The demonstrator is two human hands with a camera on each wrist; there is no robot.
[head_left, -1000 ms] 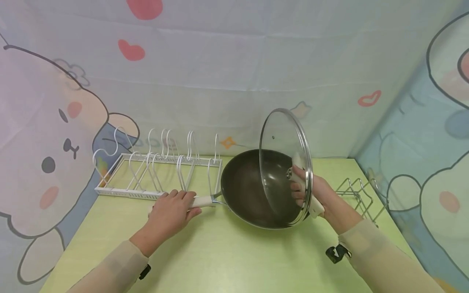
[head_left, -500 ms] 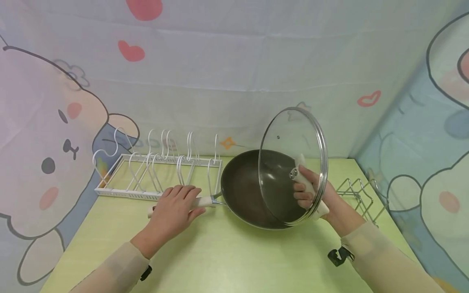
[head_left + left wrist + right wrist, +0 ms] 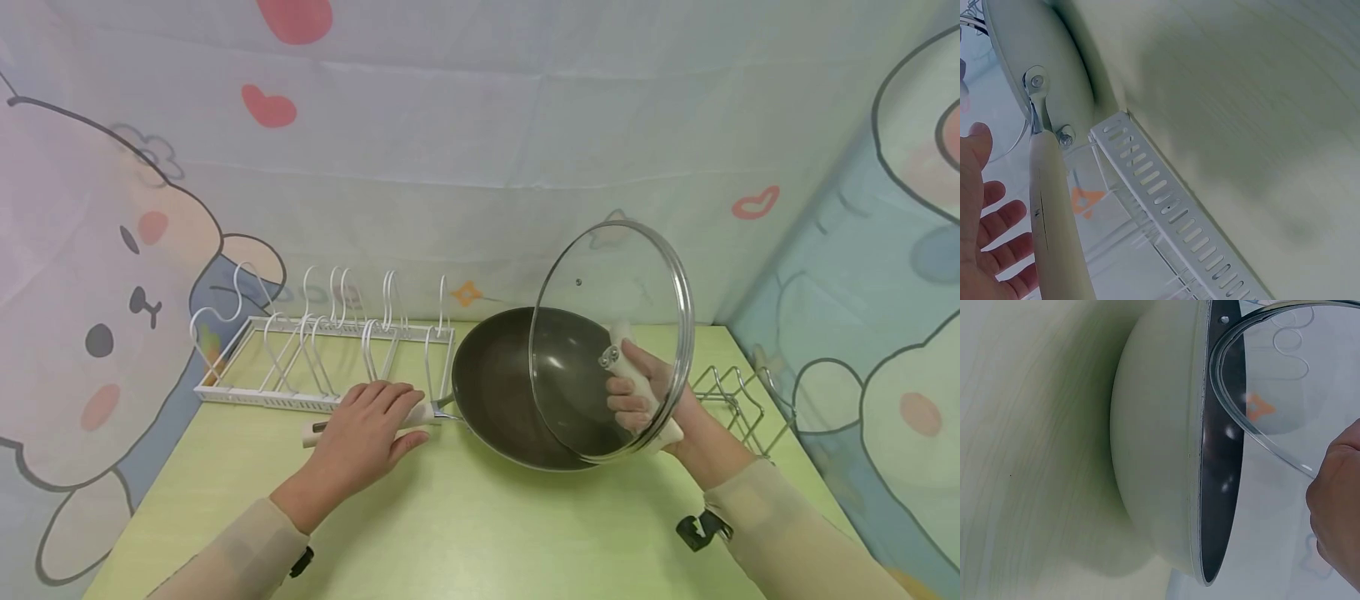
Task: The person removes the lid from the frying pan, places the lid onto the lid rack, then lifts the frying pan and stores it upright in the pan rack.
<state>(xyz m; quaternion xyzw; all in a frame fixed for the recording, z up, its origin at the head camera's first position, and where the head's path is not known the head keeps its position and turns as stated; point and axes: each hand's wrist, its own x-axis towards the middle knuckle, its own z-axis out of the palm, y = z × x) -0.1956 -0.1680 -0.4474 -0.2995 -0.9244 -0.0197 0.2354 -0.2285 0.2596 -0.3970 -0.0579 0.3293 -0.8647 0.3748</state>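
A dark-lined wok (image 3: 502, 392) with a pale outside rests on the table, its cream handle (image 3: 1054, 212) pointing left. Just over that handle lies my left hand (image 3: 367, 437), palm down with fingers loosely bent and not wrapped round it; the left wrist view shows the fingertips (image 3: 1013, 250) close beside the handle. My right hand (image 3: 645, 392) grips a glass lid (image 3: 577, 325) by its white knob handle (image 3: 626, 367), fingers curled round it. The lid stands tilted nearly upright above the wok's right side. In the right wrist view its rim (image 3: 1235, 406) overlaps the wok's edge.
Left of the wok a white wire rack (image 3: 322, 367) with several upright loops stands against the back wall. A small silver wire rack (image 3: 738, 400) stands at the right, partly behind my right arm. A printed cloth (image 3: 450, 125) hangs behind the table (image 3: 480, 533).
My right hand has drawn the lid to the right, turning its face more toward the camera. My left hand has loosened and slid slightly right over the handle. The wok stays put.
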